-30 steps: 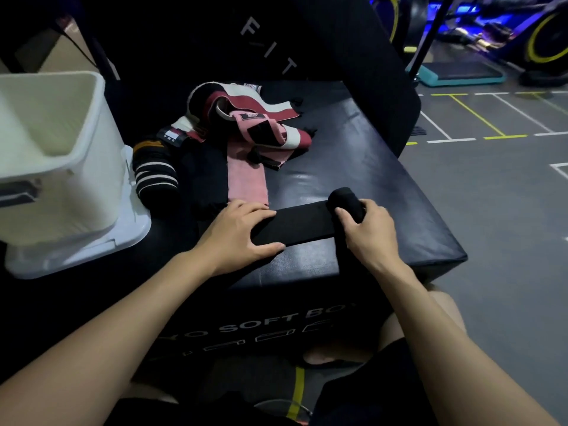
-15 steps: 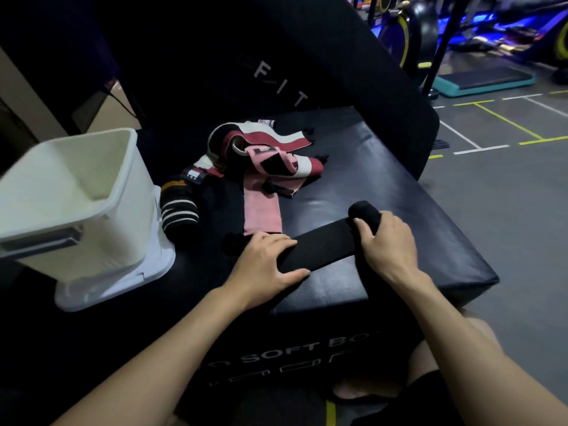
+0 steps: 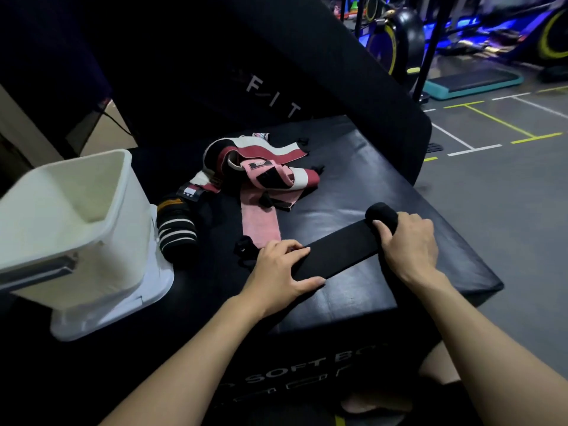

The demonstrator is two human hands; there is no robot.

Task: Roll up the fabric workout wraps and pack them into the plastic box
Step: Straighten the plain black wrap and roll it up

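the black wrap (image 3: 335,253) lies flat on the dark padded tabletop (image 3: 368,296) as one long strip, its long axis running straight from the left hand (image 3: 278,272) to the right hand (image 3: 408,241), slanting up and away toward the right one. the right hand has its fingers curled over the rolled end (image 3: 381,215), a tight cylinder that sits just beyond its knuckles with its axis across the strip. the left hand lies spread, fingers straight, pressing the loose end flat. so the unrolled length lies wholly between the two hands, and the roll would, i judge, have to travel from the right hand toward the left, along the strip; the right hand is the one on the roll, the left only anchors. beyond the left hand, well apart from the right, lie a pink wrap (image 3: 259,224), a red, white and black pile (image 3: 264,161) and a black striped wrap (image 3: 175,232) not yet tidied. the white plastic box (image 3: 116,216) stands further out past the left hand, tilted, nothing visible in it.
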